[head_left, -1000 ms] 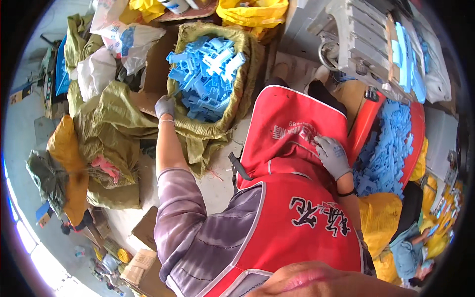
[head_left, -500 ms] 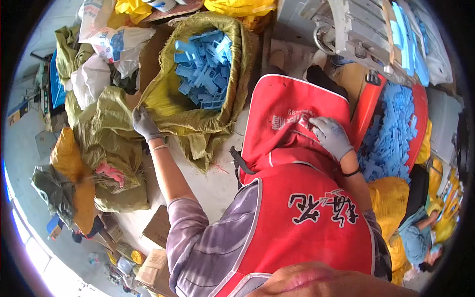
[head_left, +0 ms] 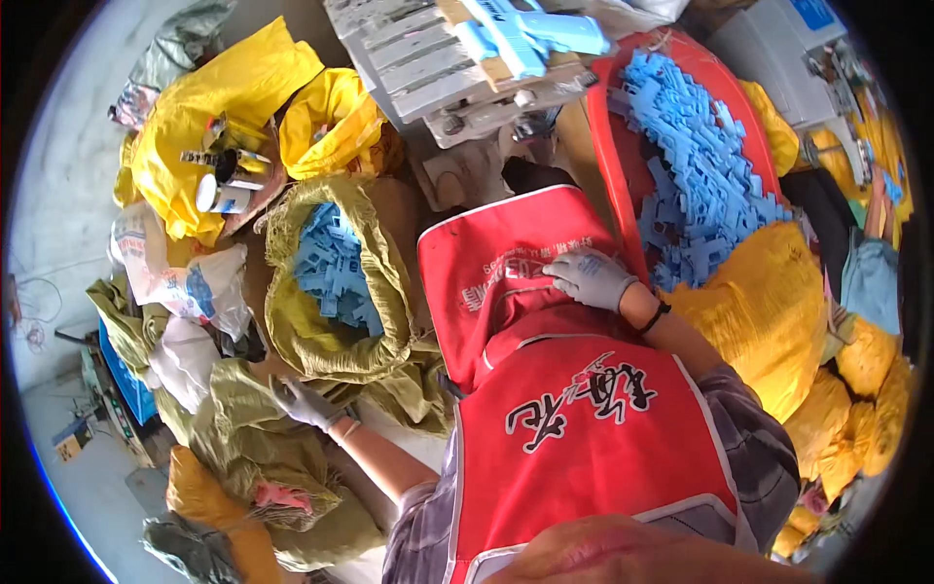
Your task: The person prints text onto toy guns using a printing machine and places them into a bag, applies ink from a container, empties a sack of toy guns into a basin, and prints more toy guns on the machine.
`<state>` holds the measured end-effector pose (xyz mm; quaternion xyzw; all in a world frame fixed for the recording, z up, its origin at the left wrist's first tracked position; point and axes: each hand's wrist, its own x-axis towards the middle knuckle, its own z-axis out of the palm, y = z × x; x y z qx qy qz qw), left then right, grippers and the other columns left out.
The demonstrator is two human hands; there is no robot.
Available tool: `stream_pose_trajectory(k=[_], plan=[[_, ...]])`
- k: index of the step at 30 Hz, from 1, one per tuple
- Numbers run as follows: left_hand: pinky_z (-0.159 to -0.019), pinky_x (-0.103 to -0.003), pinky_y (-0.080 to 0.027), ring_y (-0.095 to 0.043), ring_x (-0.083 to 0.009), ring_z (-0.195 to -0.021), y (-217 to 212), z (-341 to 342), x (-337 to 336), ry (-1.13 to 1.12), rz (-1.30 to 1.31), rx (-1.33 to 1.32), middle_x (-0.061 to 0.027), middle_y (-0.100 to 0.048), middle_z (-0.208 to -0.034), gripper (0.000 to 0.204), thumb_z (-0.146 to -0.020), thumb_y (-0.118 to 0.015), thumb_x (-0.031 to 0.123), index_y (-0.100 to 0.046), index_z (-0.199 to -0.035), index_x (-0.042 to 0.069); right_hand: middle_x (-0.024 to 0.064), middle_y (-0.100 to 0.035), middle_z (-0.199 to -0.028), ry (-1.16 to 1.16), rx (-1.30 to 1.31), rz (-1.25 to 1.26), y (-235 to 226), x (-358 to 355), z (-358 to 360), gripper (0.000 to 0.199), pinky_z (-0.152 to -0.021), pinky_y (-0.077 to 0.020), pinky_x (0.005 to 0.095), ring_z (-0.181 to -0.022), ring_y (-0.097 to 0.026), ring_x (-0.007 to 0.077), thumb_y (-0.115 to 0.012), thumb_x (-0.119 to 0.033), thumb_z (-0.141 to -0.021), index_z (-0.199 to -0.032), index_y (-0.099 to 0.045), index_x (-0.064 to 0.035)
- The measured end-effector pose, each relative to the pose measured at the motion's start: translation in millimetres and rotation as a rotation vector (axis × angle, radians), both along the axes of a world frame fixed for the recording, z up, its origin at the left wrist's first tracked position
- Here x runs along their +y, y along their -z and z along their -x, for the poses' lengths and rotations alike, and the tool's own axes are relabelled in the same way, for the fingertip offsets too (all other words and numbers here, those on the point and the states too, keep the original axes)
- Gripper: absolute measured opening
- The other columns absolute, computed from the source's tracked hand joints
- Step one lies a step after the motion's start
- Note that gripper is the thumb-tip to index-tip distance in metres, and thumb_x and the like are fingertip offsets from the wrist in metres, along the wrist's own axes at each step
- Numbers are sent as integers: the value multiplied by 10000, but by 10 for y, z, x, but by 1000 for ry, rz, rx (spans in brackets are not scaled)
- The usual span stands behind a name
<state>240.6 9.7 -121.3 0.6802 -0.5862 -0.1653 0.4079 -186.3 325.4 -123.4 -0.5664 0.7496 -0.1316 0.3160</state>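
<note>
My left hand (head_left: pixel 304 403), in a pale grey glove, is beside the woven olive sack (head_left: pixel 282 336), just below its near left rim. Its fingers are apart, with nothing visible in them. Inside the sack lies a heap of blue plastic pieces (head_left: pixel 336 268). My right hand (head_left: pixel 593 280), gloved the same way, lies on the red apron (head_left: pixel 525 229) over my lap. Its fingers are stretched out over the cloth, and I see nothing held. To the right of it stands a red tub (head_left: pixel 605 127) full of blue pistol-shaped plastic parts (head_left: pixel 696 156).
Ahead stands a grey metal machine (head_left: pixel 394 58) with blue pistol-shaped parts (head_left: pixel 530 37) on top. Yellow sacks (head_left: pixel 219 117) and small cans (head_left: pixel 222 195) are at the far left. More olive sacking (head_left: pixel 248 438) lies left; a yellow sack (head_left: pixel 754 311) leans against the tub.
My left hand has let go of the sack's rim and its fingers have spread. The view has swung to the right, bringing more of the tub and machine in. My right hand stays on the apron.
</note>
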Motion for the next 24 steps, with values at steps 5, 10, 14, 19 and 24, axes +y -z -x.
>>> stream_pose_trajectory(k=[5,10,14,19,24], plan=[[-890,-313,-503,-635,-212,-997,146,361,76,142,8,33,-125,-659,-1118,260,-933,-556,127,-633,-1139,-12,150,-622,-1069,26,56,62,-10,143,91,312,-930,-427,427,-1035,-576,312,-496,-283,-908,-1107,-625,-82],[-797,-331,-509,-648,-224,-914,141,683,251,275,60,-140,-137,-680,-1039,211,-911,-569,119,-674,-1043,-7,152,-621,-1071,25,48,101,-31,245,75,310,-947,-413,448,-1043,-571,316,-492,-283,-911,-1102,-626,-79],[-781,-317,-510,-653,-210,-892,28,905,438,358,61,-95,-104,-685,-1008,204,-896,-580,120,-679,-1037,10,150,-621,-1069,24,27,110,16,263,42,311,-955,-408,442,-1045,-565,323,-491,-284,-914,-1103,-623,-76],[-792,-322,-508,-654,-224,-890,0,772,546,321,114,-147,-111,-688,-991,205,-889,-577,119,-679,-1024,3,133,-626,-1063,-27,50,251,-15,148,-11,288,-938,-419,425,-1027,-572,312,-526,-257,-887,-1092,-620,-78],[-782,-319,-509,-663,-261,-880,-145,727,607,322,84,-87,-126,-688,-956,180,-872,-587,108,-680,-1007,34,132,-626,-1055,-62,54,333,-178,59,-130,267,-917,-431,427,-1013,-575,314,-539,-220,-874,-1085,-618,-77]])
